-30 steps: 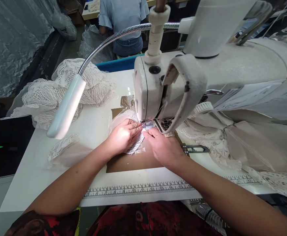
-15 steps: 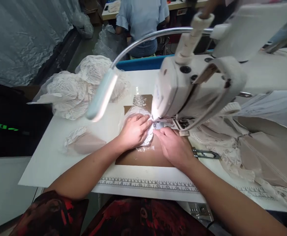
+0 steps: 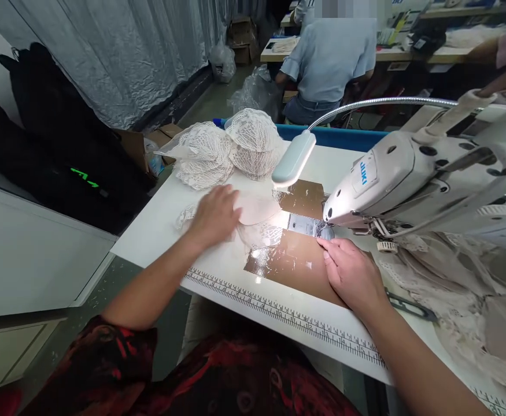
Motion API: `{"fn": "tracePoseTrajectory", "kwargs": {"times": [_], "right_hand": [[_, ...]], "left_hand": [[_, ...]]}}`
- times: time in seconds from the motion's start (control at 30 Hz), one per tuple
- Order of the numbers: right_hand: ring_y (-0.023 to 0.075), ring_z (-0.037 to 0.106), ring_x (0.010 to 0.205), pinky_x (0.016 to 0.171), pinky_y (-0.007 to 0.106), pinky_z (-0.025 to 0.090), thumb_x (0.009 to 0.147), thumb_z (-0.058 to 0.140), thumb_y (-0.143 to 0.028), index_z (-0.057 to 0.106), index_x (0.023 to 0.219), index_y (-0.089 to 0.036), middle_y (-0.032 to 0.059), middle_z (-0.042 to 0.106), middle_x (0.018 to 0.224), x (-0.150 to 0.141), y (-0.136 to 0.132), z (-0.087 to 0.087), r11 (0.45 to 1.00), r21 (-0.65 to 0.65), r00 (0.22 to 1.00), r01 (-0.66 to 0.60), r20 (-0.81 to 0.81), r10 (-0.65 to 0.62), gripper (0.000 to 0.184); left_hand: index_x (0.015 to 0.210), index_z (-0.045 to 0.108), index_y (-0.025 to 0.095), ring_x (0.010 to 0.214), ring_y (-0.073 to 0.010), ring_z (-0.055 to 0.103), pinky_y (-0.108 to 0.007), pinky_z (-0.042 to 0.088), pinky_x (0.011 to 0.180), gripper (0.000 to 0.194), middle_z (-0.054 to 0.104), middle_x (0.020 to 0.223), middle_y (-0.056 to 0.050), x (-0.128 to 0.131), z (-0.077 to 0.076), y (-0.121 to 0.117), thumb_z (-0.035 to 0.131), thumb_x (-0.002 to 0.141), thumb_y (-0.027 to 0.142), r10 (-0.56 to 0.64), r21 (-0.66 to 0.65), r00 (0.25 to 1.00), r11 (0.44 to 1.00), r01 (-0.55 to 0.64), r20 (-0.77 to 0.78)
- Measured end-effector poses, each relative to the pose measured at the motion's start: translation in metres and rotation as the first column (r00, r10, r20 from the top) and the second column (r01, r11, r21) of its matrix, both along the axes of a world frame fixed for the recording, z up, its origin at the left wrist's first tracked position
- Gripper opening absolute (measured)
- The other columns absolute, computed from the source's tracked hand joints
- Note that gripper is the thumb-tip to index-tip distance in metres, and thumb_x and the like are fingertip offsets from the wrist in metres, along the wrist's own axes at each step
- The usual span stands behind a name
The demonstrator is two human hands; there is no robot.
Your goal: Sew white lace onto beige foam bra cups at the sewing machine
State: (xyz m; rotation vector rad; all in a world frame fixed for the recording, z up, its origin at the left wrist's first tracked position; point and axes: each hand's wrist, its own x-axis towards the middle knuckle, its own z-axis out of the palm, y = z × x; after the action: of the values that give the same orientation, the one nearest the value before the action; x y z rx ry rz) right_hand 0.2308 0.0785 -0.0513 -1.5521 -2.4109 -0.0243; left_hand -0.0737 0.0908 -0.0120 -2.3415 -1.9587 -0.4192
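My left hand [image 3: 218, 216] is over the left part of the sewing table, back upward and smeared by motion, so its fingers do not show clearly. A beige fabric piece with white lace edging [image 3: 259, 211] lies beside its fingers, left of the metal needle plate [image 3: 302, 225]. More white lace [image 3: 185, 217] shows partly behind this hand. My right hand [image 3: 354, 274] rests by the needle area of the white sewing machine [image 3: 376, 179], thumb and forefinger pressed together; whatever they hold is too small to make out. Brown tape [image 3: 298, 263] covers the table around the plate.
White lace pieces [image 3: 231, 147] are heaped at the table's back left. A lit lamp [image 3: 295, 159] hangs over the work. Beige lace-trimmed garments [image 3: 465, 289] and a dark metal tool [image 3: 411, 305] lie right. A printed ruler [image 3: 279, 315] runs along the front edge. Another person [image 3: 333, 60] sits beyond.
My left hand has moved left from the needle, and the lace-edged piece now lies left of the needle plate, which is uncovered. My right hand stays by the needle. The view has swung left.
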Motion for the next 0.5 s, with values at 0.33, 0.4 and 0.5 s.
{"fn": "tracePoseTrajectory", "kwargs": {"times": [0.33,0.4,0.5], "right_hand": [[0.0224,0.062,0.097,0.076,0.034,0.052,0.087,0.052,-0.040,0.058,0.123,-0.020,0.0105,0.063,0.117,-0.010,-0.022,0.033,0.863,-0.445,0.869,-0.241,-0.495,-0.012,0.041],[0.0189,0.065,0.079,0.060,0.031,0.053,0.085,0.055,-0.044,0.042,0.138,-0.020,0.0150,0.059,0.124,-0.030,-0.038,0.044,0.673,-0.618,0.745,-0.407,-0.651,-0.148,0.060],[0.0164,0.066,0.073,0.045,0.026,0.049,0.080,0.061,-0.045,0.018,0.149,-0.021,0.0214,0.039,0.142,-0.068,-0.059,0.052,0.494,-0.642,0.497,-0.587,-0.767,-0.405,0.085]], "left_hand": [[0.087,0.050,0.019,0.058,-0.0165,0.052,-0.028,0.043,0.055,0.026,0.052,0.065,0.001,-0.066,-0.014,-0.105,0.035,0.094,0.039,0.329,0.053,0.889,0.930,-0.364,0.318],[0.092,0.049,0.020,0.059,-0.0151,0.053,-0.027,0.043,0.056,0.020,0.054,0.069,0.001,-0.046,-0.010,-0.117,0.040,0.094,0.037,0.235,0.212,0.882,0.915,-0.342,0.409],[0.107,0.047,0.020,0.079,-0.0196,0.060,-0.030,0.048,0.066,0.020,0.061,0.091,-0.007,-0.010,-0.009,-0.121,0.044,0.092,0.033,-0.106,0.489,0.917,0.866,-0.105,0.385]]}}
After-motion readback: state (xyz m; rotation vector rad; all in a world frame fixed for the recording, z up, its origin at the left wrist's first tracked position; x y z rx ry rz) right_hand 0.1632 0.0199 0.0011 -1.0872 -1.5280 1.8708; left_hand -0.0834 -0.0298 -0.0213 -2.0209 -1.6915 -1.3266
